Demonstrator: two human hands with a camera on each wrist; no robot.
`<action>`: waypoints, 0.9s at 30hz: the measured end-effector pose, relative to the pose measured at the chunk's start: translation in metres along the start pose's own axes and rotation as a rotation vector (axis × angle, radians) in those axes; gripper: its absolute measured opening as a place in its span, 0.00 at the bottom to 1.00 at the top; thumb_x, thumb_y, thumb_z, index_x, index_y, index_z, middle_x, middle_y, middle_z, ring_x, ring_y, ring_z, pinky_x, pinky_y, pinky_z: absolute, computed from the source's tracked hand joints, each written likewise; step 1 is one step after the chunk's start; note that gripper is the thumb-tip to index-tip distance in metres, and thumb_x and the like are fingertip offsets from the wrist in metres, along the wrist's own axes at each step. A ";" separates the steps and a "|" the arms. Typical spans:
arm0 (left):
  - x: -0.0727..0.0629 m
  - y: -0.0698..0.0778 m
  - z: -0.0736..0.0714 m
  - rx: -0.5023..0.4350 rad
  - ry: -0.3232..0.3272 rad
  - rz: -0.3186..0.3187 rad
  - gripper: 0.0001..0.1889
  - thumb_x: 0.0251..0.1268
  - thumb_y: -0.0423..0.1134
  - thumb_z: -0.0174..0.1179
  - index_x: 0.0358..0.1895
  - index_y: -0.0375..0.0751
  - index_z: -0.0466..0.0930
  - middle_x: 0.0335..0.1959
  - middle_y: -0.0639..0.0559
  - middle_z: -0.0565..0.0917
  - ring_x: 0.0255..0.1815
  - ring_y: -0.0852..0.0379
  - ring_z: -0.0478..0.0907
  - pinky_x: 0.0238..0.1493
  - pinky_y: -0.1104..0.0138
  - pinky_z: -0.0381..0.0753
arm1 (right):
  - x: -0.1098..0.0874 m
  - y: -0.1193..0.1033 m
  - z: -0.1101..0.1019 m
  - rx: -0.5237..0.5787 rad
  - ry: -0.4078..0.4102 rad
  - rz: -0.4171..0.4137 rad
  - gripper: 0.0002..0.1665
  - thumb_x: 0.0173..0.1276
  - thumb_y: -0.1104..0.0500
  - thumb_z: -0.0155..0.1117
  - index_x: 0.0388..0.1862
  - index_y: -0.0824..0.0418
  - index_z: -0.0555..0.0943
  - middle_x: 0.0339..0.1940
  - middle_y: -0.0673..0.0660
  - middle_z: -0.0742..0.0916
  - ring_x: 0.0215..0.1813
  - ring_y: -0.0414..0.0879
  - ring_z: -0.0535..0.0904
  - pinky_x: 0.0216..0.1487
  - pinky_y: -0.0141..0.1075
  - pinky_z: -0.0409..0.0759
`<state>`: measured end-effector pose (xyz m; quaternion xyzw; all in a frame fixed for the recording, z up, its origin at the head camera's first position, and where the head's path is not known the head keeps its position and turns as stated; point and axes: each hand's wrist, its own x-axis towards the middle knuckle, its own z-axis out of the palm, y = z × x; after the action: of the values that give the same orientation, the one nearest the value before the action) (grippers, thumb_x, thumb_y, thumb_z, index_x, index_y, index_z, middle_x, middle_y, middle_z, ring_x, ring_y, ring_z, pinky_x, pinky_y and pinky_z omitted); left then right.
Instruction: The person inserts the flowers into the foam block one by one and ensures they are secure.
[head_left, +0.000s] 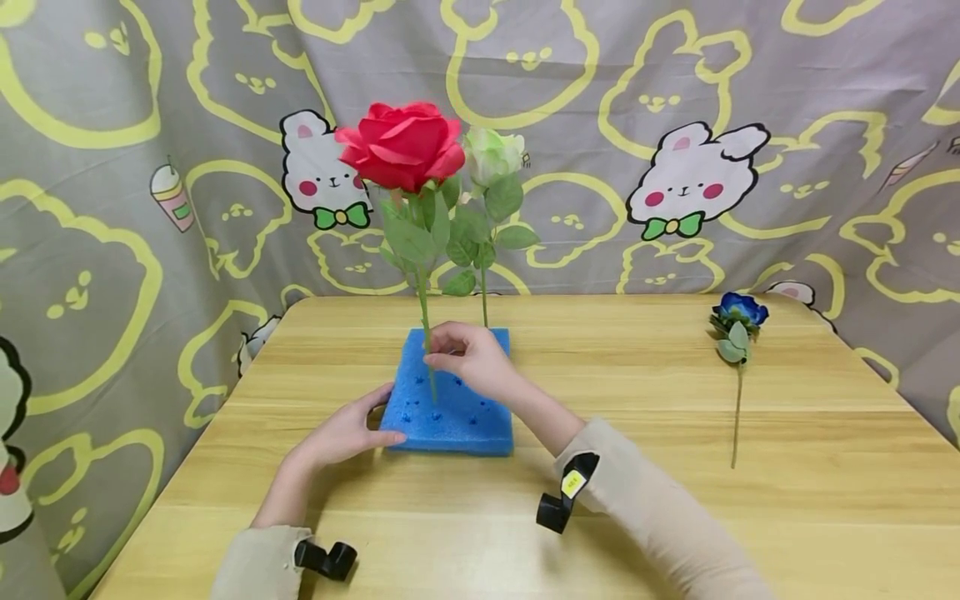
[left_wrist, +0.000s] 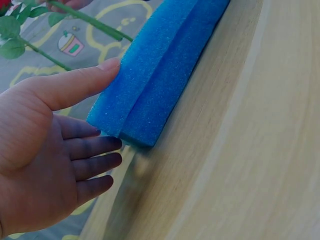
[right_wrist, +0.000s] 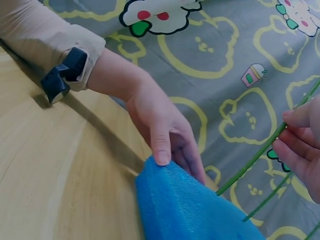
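Note:
My right hand (head_left: 480,360) pinches the green stem of a red artificial rose (head_left: 405,148) between thumb and fingers. The rose stands nearly upright over a blue foam block (head_left: 450,437) with several small holes in its top. Its stem's lower end meets the block's top; how deep it sits I cannot tell. At the block's left side is my left hand (head_left: 339,433). Its thumb rests on the top near the front corner, and its fairly straight fingers (left_wrist: 97,162) lie along the side. Behind the red bloom, a pale green-white rose (head_left: 492,157) stands at the block's back.
A blue rose (head_left: 738,315) with a thin stem lies on the wooden table (head_left: 622,383) at the right. A grey cartoon-print curtain (head_left: 570,50) hangs behind and at the sides. Both sleeves carry black wrist cameras (head_left: 555,510).

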<state>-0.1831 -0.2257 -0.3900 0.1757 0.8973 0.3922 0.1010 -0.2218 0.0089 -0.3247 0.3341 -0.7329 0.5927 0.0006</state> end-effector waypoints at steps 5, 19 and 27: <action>0.000 0.000 0.000 -0.002 -0.001 0.001 0.47 0.55 0.52 0.65 0.71 0.34 0.50 0.67 0.36 0.62 0.67 0.39 0.59 0.62 0.45 0.59 | 0.003 0.003 0.010 -0.031 0.011 -0.003 0.04 0.62 0.66 0.63 0.36 0.66 0.80 0.32 0.57 0.83 0.35 0.44 0.78 0.36 0.32 0.78; 0.000 0.001 0.000 -0.002 0.002 -0.002 0.47 0.55 0.52 0.65 0.72 0.34 0.50 0.66 0.35 0.63 0.66 0.40 0.60 0.62 0.46 0.60 | 0.009 0.015 0.022 -0.072 0.043 -0.022 0.04 0.63 0.65 0.63 0.34 0.66 0.79 0.31 0.55 0.83 0.32 0.40 0.77 0.32 0.30 0.76; 0.000 0.001 0.000 0.003 0.000 -0.011 0.47 0.55 0.53 0.65 0.72 0.34 0.50 0.67 0.35 0.62 0.67 0.39 0.59 0.62 0.45 0.60 | 0.009 0.019 0.025 -0.120 0.037 -0.024 0.03 0.63 0.64 0.63 0.33 0.65 0.80 0.30 0.54 0.83 0.32 0.40 0.77 0.31 0.29 0.75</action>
<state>-0.1822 -0.2247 -0.3892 0.1708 0.8990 0.3901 0.1028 -0.2288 -0.0157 -0.3453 0.3313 -0.7627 0.5539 0.0413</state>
